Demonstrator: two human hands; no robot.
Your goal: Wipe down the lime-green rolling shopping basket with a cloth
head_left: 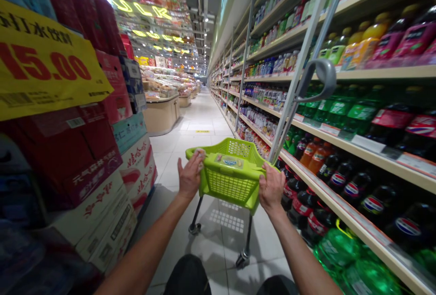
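A lime-green shopping cart (230,186) with a lattice basket stands in the aisle in front of me. At the left end of its handle bar (227,160), the fingers of my left hand (189,176) press a small pale crumpled cloth or tissue (200,153) against the bar, thumb raised. My right hand (271,187) is closed around the bar's right end. A label panel (229,161) with a picture sits between the two hands. Metal legs on castors (243,258) carry the basket. The basket's floor is mostly hidden.
Drink shelves (361,149) line the right side, with a slanted metal post and grey hook (316,79) projecting. Stacked drink cartons (102,213) and a yellow price sign (47,61) crowd the left. Beyond stand goods counters (160,113) along a tiled aisle (200,108).
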